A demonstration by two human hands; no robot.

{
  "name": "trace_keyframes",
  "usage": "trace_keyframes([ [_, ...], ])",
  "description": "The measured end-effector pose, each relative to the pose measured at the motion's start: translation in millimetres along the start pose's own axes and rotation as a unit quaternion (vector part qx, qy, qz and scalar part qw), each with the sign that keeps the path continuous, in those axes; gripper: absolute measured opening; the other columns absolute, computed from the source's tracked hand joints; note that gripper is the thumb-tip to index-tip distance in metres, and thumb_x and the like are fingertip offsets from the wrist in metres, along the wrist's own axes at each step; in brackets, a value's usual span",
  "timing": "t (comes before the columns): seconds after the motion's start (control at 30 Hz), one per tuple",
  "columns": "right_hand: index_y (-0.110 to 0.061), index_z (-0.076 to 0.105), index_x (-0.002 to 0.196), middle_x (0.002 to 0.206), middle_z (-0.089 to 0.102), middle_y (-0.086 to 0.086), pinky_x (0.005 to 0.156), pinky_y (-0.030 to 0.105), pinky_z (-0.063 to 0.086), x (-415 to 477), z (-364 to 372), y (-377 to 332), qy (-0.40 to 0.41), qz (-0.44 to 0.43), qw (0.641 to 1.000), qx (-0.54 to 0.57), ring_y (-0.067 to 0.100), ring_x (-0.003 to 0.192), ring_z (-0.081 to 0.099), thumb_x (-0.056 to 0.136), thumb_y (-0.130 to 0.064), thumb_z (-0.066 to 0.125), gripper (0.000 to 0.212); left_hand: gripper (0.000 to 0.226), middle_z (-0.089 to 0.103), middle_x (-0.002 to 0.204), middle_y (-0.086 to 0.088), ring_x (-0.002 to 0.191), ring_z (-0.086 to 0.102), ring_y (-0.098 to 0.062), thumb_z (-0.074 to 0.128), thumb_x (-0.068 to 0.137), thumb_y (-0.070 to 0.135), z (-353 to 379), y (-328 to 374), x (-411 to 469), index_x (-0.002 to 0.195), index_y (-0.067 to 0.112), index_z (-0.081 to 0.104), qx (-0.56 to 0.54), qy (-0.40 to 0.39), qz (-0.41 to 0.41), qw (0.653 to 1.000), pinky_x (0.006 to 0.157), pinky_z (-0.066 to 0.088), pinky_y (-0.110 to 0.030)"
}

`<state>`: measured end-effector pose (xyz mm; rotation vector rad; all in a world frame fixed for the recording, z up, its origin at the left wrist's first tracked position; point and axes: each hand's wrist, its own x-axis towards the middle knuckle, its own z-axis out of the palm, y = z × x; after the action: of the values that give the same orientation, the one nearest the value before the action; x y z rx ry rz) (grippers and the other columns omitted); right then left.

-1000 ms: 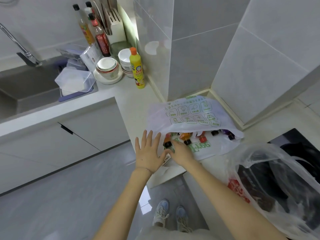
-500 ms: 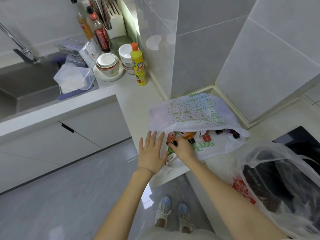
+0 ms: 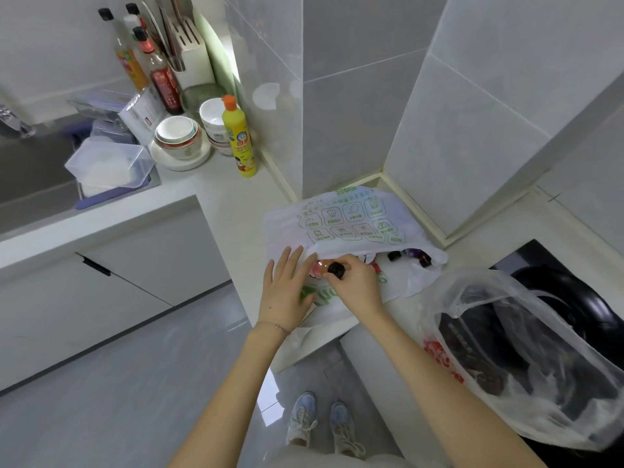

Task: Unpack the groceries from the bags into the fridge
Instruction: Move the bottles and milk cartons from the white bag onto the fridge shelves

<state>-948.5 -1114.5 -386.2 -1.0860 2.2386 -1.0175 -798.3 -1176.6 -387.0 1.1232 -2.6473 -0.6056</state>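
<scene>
Bench point(image 3: 236, 204) of pale stone runs round a tiled corner in the head view, and on it, pushed into that corner, lies the white bag point(image 3: 351, 224) with green print, on its side with its mouth toward the person. The right hand point(image 3: 358, 285) is at that mouth with its fingers and thumb curled round the neck of a bottle point(image 3: 319, 266), just under the black cap point(image 3: 336, 270); the bottle's pinkish body lies half under the bag's upper sheet. The left hand point(image 3: 287, 288) rests flat on the bag's lower sheet just beside the bottle, fingers straight and close together, their tips touching the edge of the upper sheet. Deeper in the bag, to the right, more dark caps point(image 3: 393, 255) show under the sheet. Near the person's right arm stands a second bag point(image 3: 526, 359), translucent with red print, gaping open with dark contents that cannot be made out; it sits partly over a black hob point(image 3: 574, 298). Further along the bench to the left stand a yellow squeeze bottle point(image 3: 238, 136) with an orange top, stacked bowls point(image 3: 177, 131) on a plate, a clear lidded box point(image 3: 108, 163) at the sink point(image 3: 30, 170) edge, sauce bottles point(image 3: 162, 69) and a knife block point(image 3: 192, 52) against the wall. Below, on the grey floor point(image 3: 135, 383), are the person's pale shoes point(image 3: 324, 423).
</scene>
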Motion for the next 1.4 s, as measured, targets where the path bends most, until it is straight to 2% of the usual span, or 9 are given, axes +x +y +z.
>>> trace_keyframes([
  [0.23,-0.015,0.069,0.111,0.099,0.073,0.000,0.084,0.032,0.053,5,-29,-25,0.012,-0.098,0.995,-0.025,0.015,0.091,0.065,0.079,-0.018,0.075,0.032,0.071,0.031,0.154,0.005,0.148,0.013,-0.020,0.066,0.086,0.034,0,9,22,0.148,0.027,0.032,-0.075,-0.001,-0.002,0.997,0.119,0.009,-0.042],
  [0.37,-0.021,0.068,0.113,0.106,0.071,-0.003,0.090,0.035,0.051,4,-26,-29,-0.017,-0.142,0.989,-0.023,0.016,0.099,0.063,0.078,-0.013,0.073,0.036,0.069,0.058,0.125,0.003,0.123,0.048,-0.024,0.062,0.075,0.047,-3,15,30,0.138,0.025,0.045,-0.149,0.007,-0.010,0.989,0.103,0.037,-0.040],
  [0.47,-0.024,0.066,0.118,0.109,0.070,-0.002,0.091,0.036,0.051,2,-22,-28,-0.022,-0.131,0.991,-0.014,0.017,0.102,0.060,0.080,-0.014,0.073,0.040,0.071,0.060,0.124,0.006,0.112,0.056,-0.014,0.064,0.072,0.043,-1,12,31,0.138,0.024,0.045,-0.177,0.017,0.017,0.984,0.094,0.046,-0.032],
  [0.73,-0.017,0.054,0.133,0.121,0.062,-0.007,0.099,0.034,0.048,-7,-20,-16,-0.024,-0.091,0.993,0.064,0.012,0.113,0.057,0.083,-0.020,0.072,0.052,0.051,0.060,0.121,0.006,0.112,0.055,-0.018,0.073,0.073,0.038,3,4,39,0.119,0.027,0.055,-0.169,0.022,-0.022,0.985,0.095,0.046,-0.042],
  [0.83,-0.018,0.052,0.134,0.126,0.060,-0.005,0.098,0.031,0.046,-12,-27,-1,-0.025,-0.060,0.997,0.052,0.013,0.113,0.055,0.086,-0.025,0.070,0.052,0.070,0.042,0.149,0.003,0.143,0.028,-0.020,0.078,0.076,0.036,5,0,36,0.137,0.022,0.048,-0.145,0.021,-0.013,0.989,0.118,0.016,-0.045],
  [0.97,-0.023,0.051,0.133,0.121,0.057,-0.011,0.097,0.030,0.046,-18,-34,16,-0.028,-0.018,0.997,0.073,0.009,0.108,0.055,0.090,-0.026,0.065,0.045,0.073,0.045,0.139,0.017,0.144,0.023,-0.015,0.084,0.069,0.034,-18,15,21,0.133,0.024,0.049,-0.172,0.071,0.006,0.983,0.120,0.002,-0.041],
  [1.03,-0.023,0.050,0.133,0.121,0.057,-0.010,0.099,0.031,0.046,-19,-35,22,-0.024,0.002,0.996,0.086,0.008,0.109,0.054,0.091,-0.025,0.063,0.044,0.070,0.045,0.126,0.031,0.134,0.036,-0.005,0.085,0.064,0.037,-41,27,15,0.123,0.036,0.047,-0.246,0.080,-0.010,0.966,0.120,0.010,-0.039],
  [1.17,-0.021,0.051,0.132,0.118,0.060,-0.009,0.099,0.033,0.048,-21,-31,23,-0.033,0.026,0.994,0.101,0.009,0.110,0.057,0.091,-0.022,0.063,0.043,0.060,0.063,0.111,0.019,0.106,0.060,-0.006,0.087,0.066,0.021,-91,48,8,0.114,0.041,0.056,-0.407,0.113,0.015,0.906,0.093,0.049,-0.026],
  [1.4,-0.029,0.055,0.125,0.114,0.061,-0.016,0.092,0.033,0.049,-21,-13,8,-0.074,-0.004,0.992,0.101,0.007,0.104,0.057,0.089,-0.031,0.065,0.037,0.057,0.061,0.111,0.027,0.106,0.059,-0.002,0.082,0.063,0.037,-130,51,-6,0.108,0.058,0.053,-0.393,0.181,0.012,0.902,0.083,0.049,-0.017],
])
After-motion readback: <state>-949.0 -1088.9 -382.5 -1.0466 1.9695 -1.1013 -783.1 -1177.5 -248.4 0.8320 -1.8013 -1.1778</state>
